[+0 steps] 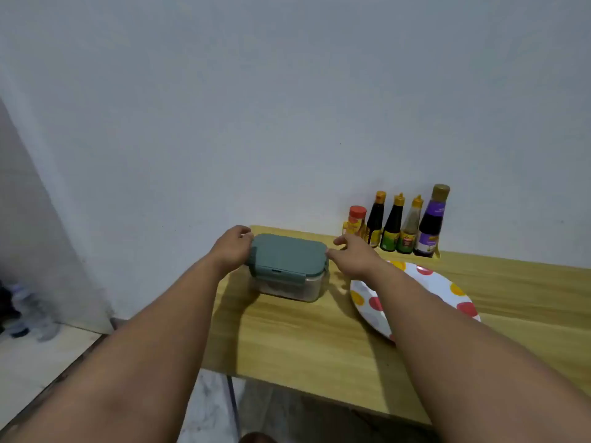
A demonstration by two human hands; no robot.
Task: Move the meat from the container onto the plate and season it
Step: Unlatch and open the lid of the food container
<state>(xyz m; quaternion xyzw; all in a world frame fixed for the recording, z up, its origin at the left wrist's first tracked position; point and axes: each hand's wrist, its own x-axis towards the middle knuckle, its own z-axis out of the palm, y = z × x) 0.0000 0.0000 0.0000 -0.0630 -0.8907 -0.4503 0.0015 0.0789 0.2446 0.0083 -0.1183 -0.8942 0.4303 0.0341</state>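
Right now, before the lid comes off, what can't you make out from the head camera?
- Contents of the clear container: hidden by its grey-green lid and blur.
- Labels on the five sauce bottles: too small.
- Polka-dot plate: partly covered by the right forearm.
- Left hand fingers: behind the lid's end.

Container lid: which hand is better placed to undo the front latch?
Probably the left hand: it rests against the lid's left end, beside the front latch. The right hand is at the far right end, reaching over the plate.
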